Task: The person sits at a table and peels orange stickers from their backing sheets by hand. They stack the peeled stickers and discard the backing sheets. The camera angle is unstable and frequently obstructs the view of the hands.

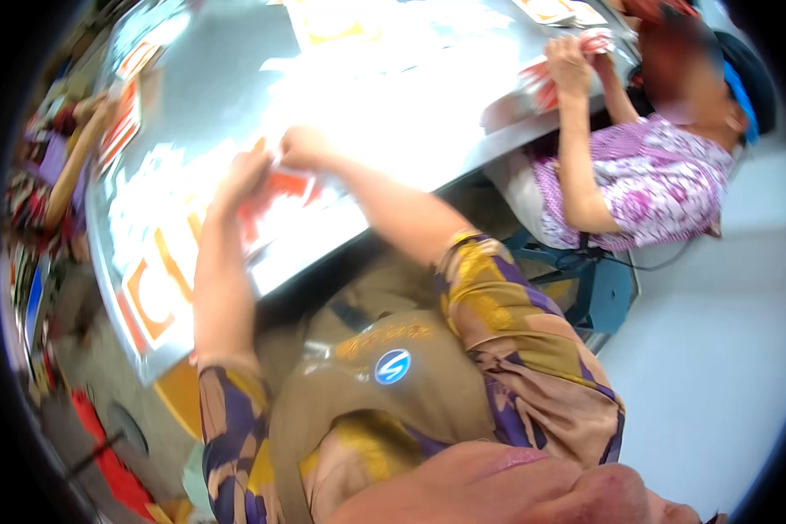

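Note:
Both my hands are over the front part of a shiny metal worktable (204, 72), close together with fingers curled. My left hand (249, 173) is closed at the edge of a red-and-white printed piece (281, 190), which looks like a packet or folded sheet. Just right of it, my right hand (306, 148) almost meets the left at the fingertips. Blur and strong glare hide what its fingers hold. Beside my left forearm lie flat white pieces with orange-red print (149, 298).
At the right, a co-worker in a patterned shirt (655, 173) handles red-and-white pieces (540, 82). Another person's arm (72, 167) reaches to a printed stack (121, 124) at the left edge. More printed sheets (340, 29) lie at the far side. A blue stool (602, 295) stands at right.

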`<move>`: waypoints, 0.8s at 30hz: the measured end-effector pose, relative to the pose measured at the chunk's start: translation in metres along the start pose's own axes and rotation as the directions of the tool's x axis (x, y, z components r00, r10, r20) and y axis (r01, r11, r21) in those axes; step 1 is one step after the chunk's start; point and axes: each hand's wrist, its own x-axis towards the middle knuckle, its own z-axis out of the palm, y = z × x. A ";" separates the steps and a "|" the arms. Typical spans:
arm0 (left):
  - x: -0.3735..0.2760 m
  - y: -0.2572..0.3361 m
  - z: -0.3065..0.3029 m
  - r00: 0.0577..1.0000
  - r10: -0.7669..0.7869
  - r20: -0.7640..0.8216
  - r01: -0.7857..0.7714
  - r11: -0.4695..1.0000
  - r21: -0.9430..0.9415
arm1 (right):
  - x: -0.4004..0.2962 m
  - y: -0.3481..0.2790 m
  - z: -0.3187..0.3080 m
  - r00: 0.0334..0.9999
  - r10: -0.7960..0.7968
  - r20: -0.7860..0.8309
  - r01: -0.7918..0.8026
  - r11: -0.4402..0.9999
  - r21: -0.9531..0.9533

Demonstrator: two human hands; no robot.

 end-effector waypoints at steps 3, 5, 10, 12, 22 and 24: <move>0.010 0.004 0.007 0.995 -0.095 0.014 0.093 0.991 0.093 | -0.017 -0.014 -0.008 0.990 -0.079 -0.118 0.037 0.946 -0.321; 0.007 0.016 0.002 0.995 -0.089 0.048 0.087 0.996 0.026 | -0.020 -0.021 -0.028 0.985 0.011 -0.170 -0.063 0.949 -0.309; -0.011 0.032 0.010 0.987 -0.099 0.125 0.098 0.995 0.018 | -0.008 -0.013 0.006 0.993 -0.047 -0.108 0.007 0.938 -0.346; -0.007 0.023 0.004 0.992 -0.083 0.097 0.084 0.996 -0.011 | 0.000 0.001 0.011 0.978 -0.097 -0.185 0.056 0.975 -0.216; 0.009 -0.009 -0.005 0.997 -0.075 0.021 0.072 0.990 0.121 | 0.018 0.017 0.044 0.968 -0.123 0.219 0.023 0.912 0.410; -0.002 -0.009 -0.005 0.997 -0.070 -0.028 0.074 0.987 0.143 | -0.017 -0.019 -0.007 0.904 -0.106 0.414 -0.142 0.840 0.524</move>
